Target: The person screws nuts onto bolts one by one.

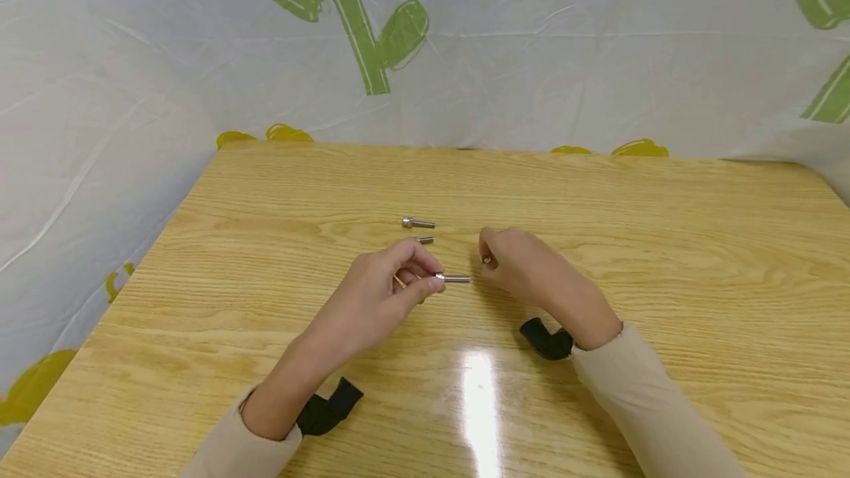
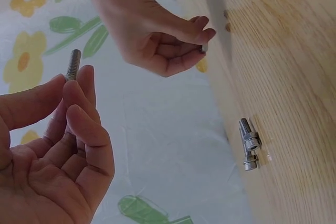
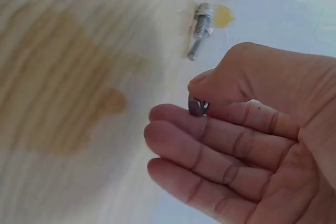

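Note:
My left hand (image 1: 375, 297) pinches a silver bolt (image 1: 457, 279) near its head between thumb and fingertips, the threaded end pointing right toward the other hand. In the left wrist view that bolt (image 2: 74, 64) stands up from the fingertips. Across a small gap, my right hand (image 1: 527, 264) holds a small metal nut (image 3: 196, 107) between thumb and index finger; its other fingers stretch out side by side in the right wrist view. Just beyond the left hand, two more bolts lie on the table: a farther bolt (image 1: 420, 223) and a nearer bolt (image 1: 426, 240), partly hidden by the fingers.
The wood-grain table (image 1: 697, 257) runs back to a white cloth (image 1: 498, 80) printed with green and yellow plant shapes. Black bands (image 1: 547, 338) stick out from both wrists, low over the tabletop. Light glares off the table's front middle.

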Demonstrator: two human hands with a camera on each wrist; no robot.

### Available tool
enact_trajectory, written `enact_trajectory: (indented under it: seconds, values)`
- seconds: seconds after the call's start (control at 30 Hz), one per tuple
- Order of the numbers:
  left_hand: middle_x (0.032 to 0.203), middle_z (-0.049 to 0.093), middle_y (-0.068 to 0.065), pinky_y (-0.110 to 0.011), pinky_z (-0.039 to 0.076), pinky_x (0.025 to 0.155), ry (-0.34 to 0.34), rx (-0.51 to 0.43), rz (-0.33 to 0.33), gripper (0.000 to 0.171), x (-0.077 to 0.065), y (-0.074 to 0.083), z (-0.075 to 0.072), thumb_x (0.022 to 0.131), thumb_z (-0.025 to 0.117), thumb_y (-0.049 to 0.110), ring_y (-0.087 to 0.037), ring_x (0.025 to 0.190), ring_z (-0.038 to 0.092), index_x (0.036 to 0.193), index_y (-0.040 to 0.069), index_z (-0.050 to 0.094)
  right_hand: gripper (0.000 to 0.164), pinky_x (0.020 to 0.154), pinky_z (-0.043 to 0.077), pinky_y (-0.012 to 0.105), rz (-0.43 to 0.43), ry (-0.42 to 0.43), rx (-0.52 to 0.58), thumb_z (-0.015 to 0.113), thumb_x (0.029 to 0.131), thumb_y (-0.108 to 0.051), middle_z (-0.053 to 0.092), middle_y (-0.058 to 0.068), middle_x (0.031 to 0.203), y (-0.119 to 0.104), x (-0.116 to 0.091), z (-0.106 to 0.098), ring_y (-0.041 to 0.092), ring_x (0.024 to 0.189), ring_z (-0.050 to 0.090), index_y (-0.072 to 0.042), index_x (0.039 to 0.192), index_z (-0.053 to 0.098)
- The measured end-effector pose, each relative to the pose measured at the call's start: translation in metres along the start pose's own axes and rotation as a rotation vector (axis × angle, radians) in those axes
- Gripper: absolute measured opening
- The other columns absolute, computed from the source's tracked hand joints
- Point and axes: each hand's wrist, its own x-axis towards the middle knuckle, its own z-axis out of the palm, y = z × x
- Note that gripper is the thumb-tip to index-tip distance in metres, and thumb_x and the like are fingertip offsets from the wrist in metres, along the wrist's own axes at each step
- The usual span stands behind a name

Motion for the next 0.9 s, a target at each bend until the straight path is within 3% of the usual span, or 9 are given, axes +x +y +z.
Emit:
enact_trajectory:
  seconds: [0.13,0.43,0.63,0.73,0.9]
  values:
    - [0.089,0.067,0.003,-0.026,0.051,0.067,0.008,-0.006,0.002,0.009,0.001,-0.001,0.0,0.091,0.06,0.019,-0.008,0.08,0.059,0.098,0.012,0.06,0.01,0.059,0.042,0.026,-0.015,0.024,0.018,0.052,0.085,-0.004,0.059,0.005,0.078,-0.003,-0.008,-0.01,0.014,0.062,0.049,-0.004,0.094,0.057]
    - [0.088,0.068,0.003,-0.024,0.05,0.063,0.022,-0.043,0.007,0.01,0.003,-0.004,0.006,0.091,0.061,0.019,-0.01,0.077,0.059,0.098,0.012,0.06,0.01,0.07,0.05,0.033,-0.095,0.194,0.169,0.059,0.089,-0.014,0.066,-0.003,0.087,0.002,-0.044,-0.033,0.011,0.08,0.061,-0.011,0.099,0.059]
    - [0.088,0.068,0.004,-0.024,0.049,0.062,0.05,-0.083,0.026,0.012,0.004,-0.002,0.008,0.091,0.061,0.021,-0.011,0.077,0.059,0.1,0.013,0.06,0.014,0.068,0.047,0.023,-0.207,0.331,0.261,0.064,0.088,-0.015,0.067,-0.013,0.088,0.0,-0.063,-0.038,0.001,0.079,0.061,-0.019,0.1,0.061]
    - [0.088,0.068,0.004,-0.024,0.05,0.065,0.063,-0.102,0.051,0.014,0.005,0.001,0.01,0.091,0.061,0.022,-0.008,0.079,0.059,0.101,0.013,0.06,0.019,0.075,0.046,0.017,-0.249,0.36,0.332,0.065,0.087,-0.011,0.066,-0.017,0.09,-0.003,-0.069,-0.038,-0.001,0.08,0.062,-0.021,0.102,0.061]
    - [0.089,0.067,0.004,-0.025,0.051,0.068,0.079,-0.122,0.073,0.013,0.005,0.008,0.013,0.09,0.062,0.021,-0.006,0.079,0.058,0.1,0.013,0.061,0.025,0.084,0.045,0.012,-0.319,0.377,0.469,0.064,0.086,-0.003,0.067,-0.011,0.092,-0.01,-0.076,-0.035,0.004,0.083,0.063,-0.02,0.104,0.062]
